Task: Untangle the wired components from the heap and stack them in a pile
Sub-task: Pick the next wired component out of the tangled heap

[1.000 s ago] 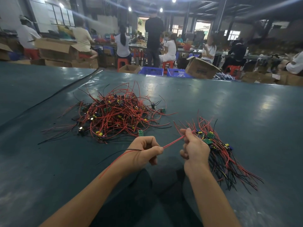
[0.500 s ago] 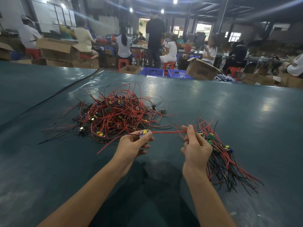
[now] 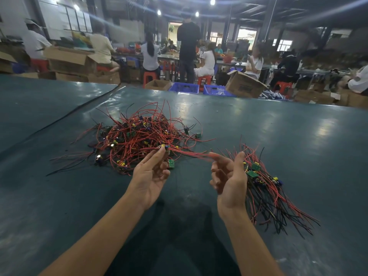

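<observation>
A tangled heap of red and black wired components [image 3: 139, 139] lies on the dark green table [image 3: 288, 136], left of centre. To the right, a straightened pile of wired components [image 3: 268, 188] fans out toward me. My left hand [image 3: 150, 174] is palm up in front of the heap and pinches one small wired component [image 3: 165, 147] at its fingertips. Its red wire [image 3: 191, 153] runs blurred to the right, across the index finger of my right hand [image 3: 229, 176]. That hand's fingers are spread and relaxed, just left of the pile. A loose green board [image 3: 171, 163] lies by my left fingers.
A dark seam [image 3: 59, 120] crosses the table at the left. Beyond the far edge stand cardboard boxes [image 3: 244, 84] and blue crates [image 3: 184, 88]. Several people sit at benches behind them.
My left hand has turned palm up and lifted the component toward the heap. My right hand has released its pinch on the red wire and spread its fingers.
</observation>
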Action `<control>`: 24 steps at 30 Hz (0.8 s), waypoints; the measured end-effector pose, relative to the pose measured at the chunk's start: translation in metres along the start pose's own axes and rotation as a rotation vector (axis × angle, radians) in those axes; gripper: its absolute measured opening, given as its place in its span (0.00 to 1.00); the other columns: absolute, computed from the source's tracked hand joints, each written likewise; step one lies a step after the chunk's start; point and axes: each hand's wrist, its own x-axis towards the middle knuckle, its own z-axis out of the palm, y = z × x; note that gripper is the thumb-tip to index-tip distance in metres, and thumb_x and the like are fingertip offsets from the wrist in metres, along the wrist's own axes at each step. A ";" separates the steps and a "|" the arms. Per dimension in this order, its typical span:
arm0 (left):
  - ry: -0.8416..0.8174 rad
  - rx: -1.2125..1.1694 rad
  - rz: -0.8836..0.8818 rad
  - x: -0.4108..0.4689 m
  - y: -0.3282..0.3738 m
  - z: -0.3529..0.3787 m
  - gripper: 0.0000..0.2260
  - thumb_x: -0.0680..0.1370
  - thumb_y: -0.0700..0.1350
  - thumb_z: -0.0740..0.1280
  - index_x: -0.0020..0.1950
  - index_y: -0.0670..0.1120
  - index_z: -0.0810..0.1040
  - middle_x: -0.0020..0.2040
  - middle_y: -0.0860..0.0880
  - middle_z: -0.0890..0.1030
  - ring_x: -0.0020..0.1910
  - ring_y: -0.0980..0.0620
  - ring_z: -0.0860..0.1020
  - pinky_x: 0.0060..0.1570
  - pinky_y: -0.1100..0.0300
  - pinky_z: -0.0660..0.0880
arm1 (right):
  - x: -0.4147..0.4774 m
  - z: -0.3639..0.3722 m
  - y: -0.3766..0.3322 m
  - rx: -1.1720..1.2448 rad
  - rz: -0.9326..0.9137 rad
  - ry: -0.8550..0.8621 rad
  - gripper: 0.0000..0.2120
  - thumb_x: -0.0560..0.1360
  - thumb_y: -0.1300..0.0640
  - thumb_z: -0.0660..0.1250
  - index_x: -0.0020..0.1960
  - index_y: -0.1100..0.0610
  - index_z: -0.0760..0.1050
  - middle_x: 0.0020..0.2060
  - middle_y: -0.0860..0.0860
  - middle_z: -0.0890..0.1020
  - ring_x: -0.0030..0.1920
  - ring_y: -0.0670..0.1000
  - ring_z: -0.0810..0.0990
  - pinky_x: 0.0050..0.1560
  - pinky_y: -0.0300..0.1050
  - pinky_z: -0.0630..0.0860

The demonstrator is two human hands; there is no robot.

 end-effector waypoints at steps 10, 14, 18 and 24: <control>-0.373 0.510 -0.104 -0.008 -0.014 0.007 0.09 0.67 0.41 0.74 0.46 0.43 0.86 0.31 0.50 0.79 0.26 0.56 0.73 0.30 0.64 0.72 | -0.011 0.016 0.009 -0.318 0.102 -0.118 0.15 0.75 0.48 0.70 0.32 0.53 0.82 0.21 0.43 0.71 0.22 0.41 0.67 0.24 0.35 0.65; -0.362 0.554 -0.091 -0.008 -0.015 0.006 0.07 0.67 0.41 0.76 0.44 0.45 0.86 0.33 0.48 0.82 0.28 0.56 0.76 0.30 0.65 0.74 | -0.010 0.015 0.010 -0.350 0.142 -0.092 0.11 0.77 0.56 0.70 0.37 0.54 0.85 0.24 0.44 0.79 0.26 0.39 0.75 0.29 0.32 0.71; -0.248 0.388 -0.133 -0.005 -0.017 0.007 0.09 0.73 0.42 0.69 0.51 0.43 0.81 0.33 0.46 0.81 0.27 0.53 0.76 0.28 0.62 0.75 | -0.009 0.016 0.008 -0.279 0.186 0.018 0.11 0.76 0.56 0.71 0.35 0.54 0.84 0.32 0.52 0.84 0.32 0.52 0.80 0.34 0.45 0.78; -0.266 0.582 -0.145 -0.012 -0.023 0.004 0.13 0.70 0.44 0.73 0.53 0.45 0.78 0.38 0.47 0.84 0.31 0.53 0.79 0.36 0.60 0.76 | -0.010 0.019 0.007 -0.207 0.175 0.073 0.12 0.76 0.56 0.70 0.34 0.56 0.81 0.28 0.49 0.81 0.26 0.45 0.75 0.24 0.38 0.72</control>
